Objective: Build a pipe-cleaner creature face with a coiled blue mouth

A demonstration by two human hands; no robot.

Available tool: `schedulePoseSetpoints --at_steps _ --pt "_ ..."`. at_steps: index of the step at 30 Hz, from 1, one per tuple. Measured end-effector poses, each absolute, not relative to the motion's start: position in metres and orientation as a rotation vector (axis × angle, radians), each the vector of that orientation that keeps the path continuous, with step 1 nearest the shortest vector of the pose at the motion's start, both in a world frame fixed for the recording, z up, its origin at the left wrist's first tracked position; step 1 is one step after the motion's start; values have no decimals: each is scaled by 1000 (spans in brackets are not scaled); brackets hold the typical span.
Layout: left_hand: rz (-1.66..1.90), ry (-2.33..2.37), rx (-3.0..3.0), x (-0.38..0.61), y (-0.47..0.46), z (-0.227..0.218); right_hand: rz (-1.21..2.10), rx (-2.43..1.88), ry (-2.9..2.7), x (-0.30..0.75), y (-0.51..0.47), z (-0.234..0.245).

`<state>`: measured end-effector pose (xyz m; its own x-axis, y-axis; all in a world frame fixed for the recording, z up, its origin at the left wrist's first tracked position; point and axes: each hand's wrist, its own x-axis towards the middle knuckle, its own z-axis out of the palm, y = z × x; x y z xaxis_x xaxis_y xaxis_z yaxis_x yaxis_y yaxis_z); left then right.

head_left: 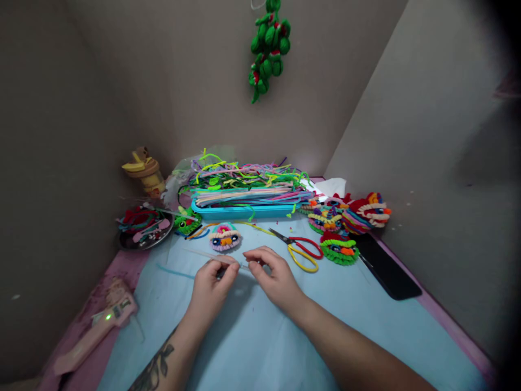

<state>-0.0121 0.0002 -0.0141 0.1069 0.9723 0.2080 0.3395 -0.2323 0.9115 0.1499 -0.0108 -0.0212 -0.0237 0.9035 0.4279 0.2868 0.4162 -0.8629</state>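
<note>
The pale pipe cleaner (200,254) lies almost level just above the light blue mat (260,336), around the middle of the tabletop. Its long axis runs left to right, and its free end points left and slightly toward the far edge. The other end sits between your two hands.

Along the far edge, a turquoise tray (244,212) is heaped with pipe cleaners in pink, green, yellow, purple and blue, and some spill over its rim. Toward the far left corner, a round metal dish (131,242) holds red, pink and green pipe cleaner scraps.

Your left hand (211,285) is curled, with thumb and forefinger pinched on the pale pipe cleaner. Your right hand (273,274) faces it, close beside it. Its fingers are bent and its fingertips close on the same pipe cleaner at its right end.

Just beyond your hands lies a small pipe cleaner face (224,237). To the right of it are scissors (299,247) with one red and one yellow handle, blades pointing left. Finished pipe cleaner figures (345,217) crowd the far right corner, and a black flat slab (386,269) lies along the right edge. A blue pipe cleaner (175,271) rests on the mat left of your left hand. A pink glue gun (101,320) with a green light lies at the left edge.
</note>
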Motion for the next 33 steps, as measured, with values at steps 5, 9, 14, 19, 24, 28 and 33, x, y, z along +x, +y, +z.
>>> schedulePoseSetpoints --at_steps 5,9,14,19,24,28,33 --pt "1071 1204 1858 -12 -2 -12 798 -1163 -1657 156 -8 -18" --pt "1068 1173 1909 -11 -2 -10 837 -1142 -1688 156 -10 -16" --pt "1058 1158 1910 -11 -1 -13 824 -1106 -1690 155 -10 -18" --pt "1053 1160 1801 -11 0 -21 734 -1100 -1674 156 -9 -21" --pt "1062 1157 1713 -9 0 -21 667 -1120 -1663 157 -8 -21" --pt "1007 1269 1666 -9 1 -17 586 -1157 -1637 156 -8 -22" --pt "954 1214 1431 -9 2 -15 430 -1162 -1654 154 -9 -29"
